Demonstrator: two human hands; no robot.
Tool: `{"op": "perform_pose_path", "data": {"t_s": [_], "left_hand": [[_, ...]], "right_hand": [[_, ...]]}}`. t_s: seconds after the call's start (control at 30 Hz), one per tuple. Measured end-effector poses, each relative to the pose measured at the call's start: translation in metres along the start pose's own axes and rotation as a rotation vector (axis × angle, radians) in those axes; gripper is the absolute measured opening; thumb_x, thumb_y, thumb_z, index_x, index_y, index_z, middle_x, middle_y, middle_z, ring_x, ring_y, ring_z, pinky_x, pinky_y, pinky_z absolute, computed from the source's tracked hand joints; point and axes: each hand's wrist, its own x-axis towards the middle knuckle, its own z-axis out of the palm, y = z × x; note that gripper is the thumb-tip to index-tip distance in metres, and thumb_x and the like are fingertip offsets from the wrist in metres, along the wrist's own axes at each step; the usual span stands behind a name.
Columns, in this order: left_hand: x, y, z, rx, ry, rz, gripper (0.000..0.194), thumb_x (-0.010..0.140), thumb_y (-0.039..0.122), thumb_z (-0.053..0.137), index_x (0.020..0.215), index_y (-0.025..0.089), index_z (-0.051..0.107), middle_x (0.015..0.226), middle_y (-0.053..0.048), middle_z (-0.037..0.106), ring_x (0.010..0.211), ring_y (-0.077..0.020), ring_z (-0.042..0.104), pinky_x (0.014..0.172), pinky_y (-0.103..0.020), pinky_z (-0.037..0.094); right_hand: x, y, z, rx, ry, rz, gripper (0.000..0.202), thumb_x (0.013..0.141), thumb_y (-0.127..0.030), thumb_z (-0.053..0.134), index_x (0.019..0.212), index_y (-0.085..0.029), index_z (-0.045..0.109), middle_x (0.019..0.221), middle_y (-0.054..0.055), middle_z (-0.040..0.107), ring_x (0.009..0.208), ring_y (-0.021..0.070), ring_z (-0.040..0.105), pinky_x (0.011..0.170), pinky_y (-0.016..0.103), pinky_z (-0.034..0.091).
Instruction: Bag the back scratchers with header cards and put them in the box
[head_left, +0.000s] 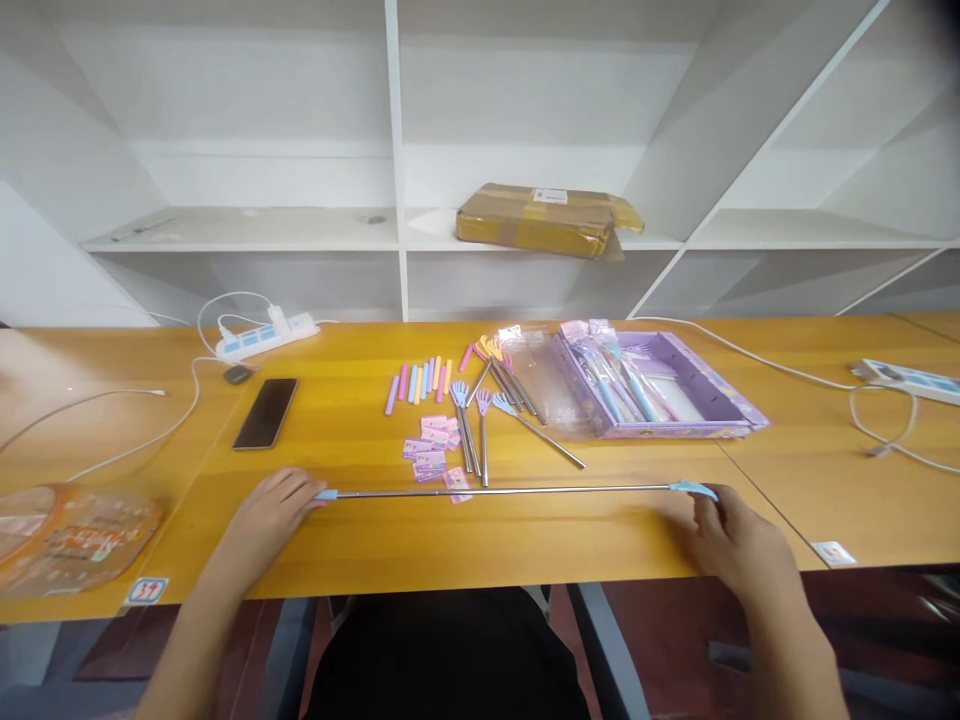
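Note:
An extended metal rod (502, 491) with a blue handle and a blue claw-shaped head stretches level between my hands. My left hand (279, 508) is closed on its blue handle end. At the right, my right hand (739, 540) pinches the blue claw head. Beyond the rod lie several shorter rods with claw heads (484, 440), in blue, pink and yellow. Several coloured handle tubes (420, 382) are lined up left of them, and small printed cards (430, 460) lie nearer. A purple box (686, 425) holds bagged claw sticks (622, 380).
A phone (265, 414) and a white power strip (266, 338) are at the left, with cables. An orange-printed plastic container (90, 540) sits at the front left. Another power strip (919, 380) is at the right. A taped carton (540, 220) rests on the shelf.

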Motion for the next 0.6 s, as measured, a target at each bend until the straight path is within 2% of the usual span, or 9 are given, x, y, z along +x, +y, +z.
{"op": "perform_pose_path", "data": {"t_s": [0.07, 0.17, 0.3, 0.47, 0.6], "left_hand": [[0.001, 0.004, 0.001, -0.013, 0.025, -0.005, 0.024, 0.112, 0.038, 0.055, 0.112, 0.021, 0.072, 0.1, -0.006, 0.076, 0.095, -0.0233, 0.069, 0.089, -0.039, 0.056], [0.001, 0.011, 0.001, -0.055, 0.032, -0.011, 0.021, 0.111, 0.037, 0.058, 0.114, 0.022, 0.072, 0.1, -0.006, 0.077, 0.095, -0.023, 0.069, 0.091, -0.039, 0.055], [0.004, 0.021, 0.004, -0.093, 0.015, -0.03, 0.022, 0.111, 0.036, 0.056, 0.113, 0.022, 0.073, 0.101, -0.005, 0.077, 0.093, -0.0212, 0.07, 0.092, -0.037, 0.055], [0.007, 0.03, 0.014, -0.074, -0.011, -0.043, 0.029, 0.113, 0.04, 0.052, 0.113, 0.022, 0.075, 0.104, -0.004, 0.08, 0.092, -0.0204, 0.074, 0.084, -0.033, 0.056], [0.005, 0.028, 0.012, -0.072, -0.005, -0.075, 0.035, 0.114, 0.044, 0.048, 0.113, 0.023, 0.076, 0.107, -0.005, 0.082, 0.093, -0.0215, 0.076, 0.085, -0.034, 0.057]], "right_hand": [[-0.001, 0.0, 0.001, 0.015, -0.049, 0.078, 0.036, 0.102, -0.042, 0.042, 0.115, -0.022, 0.069, 0.086, 0.015, 0.075, 0.07, 0.0302, 0.067, 0.062, 0.036, 0.044], [-0.004, -0.002, -0.001, 0.029, -0.092, 0.156, 0.04, 0.099, -0.041, 0.042, 0.117, -0.019, 0.071, 0.091, 0.019, 0.076, 0.074, 0.0333, 0.068, 0.066, 0.04, 0.046], [-0.005, -0.011, -0.002, -0.021, -0.105, 0.149, 0.041, 0.1, -0.037, 0.041, 0.118, -0.016, 0.072, 0.087, 0.02, 0.077, 0.069, 0.0321, 0.068, 0.064, 0.039, 0.045], [-0.01, -0.028, 0.004, -0.17, -0.2, 0.15, 0.043, 0.107, -0.038, 0.04, 0.121, -0.008, 0.067, 0.086, 0.021, 0.076, 0.069, 0.0313, 0.071, 0.062, 0.038, 0.043], [-0.012, -0.03, 0.007, -0.275, -0.192, 0.096, 0.035, 0.108, -0.029, 0.04, 0.119, -0.006, 0.065, 0.084, 0.02, 0.074, 0.067, 0.0298, 0.072, 0.061, 0.036, 0.041]]}}
